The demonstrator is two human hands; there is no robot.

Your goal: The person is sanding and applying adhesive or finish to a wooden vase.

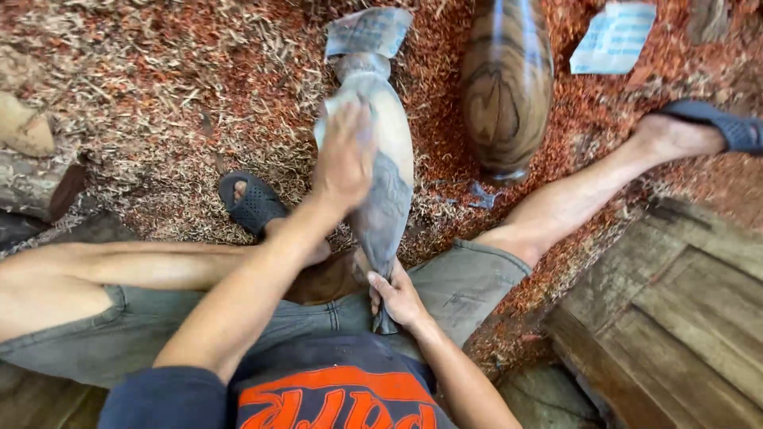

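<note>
- The left hand lies flat on the upper side of a grey carved vase, fingers spread over it; the hand is blurred, and whether it holds anything against the wood cannot be told.
- The right hand is clenched round the narrow near end of the vase, down at the lap.
- The vase lies tilted between the person's knees, its near end on the shorts, its far end pointing away over the floor.
- A sheet of sandpaper lies at the far tip of the vase, touching it.
- A striped brown vase lies just to the right, apart from the grey one.
- A second pale sheet lies beyond it, near the top edge.
- Red and tan shavings cover the floor.
- Both feet wear dark sandals.
- Wooden boards sit at the lower right.
</note>
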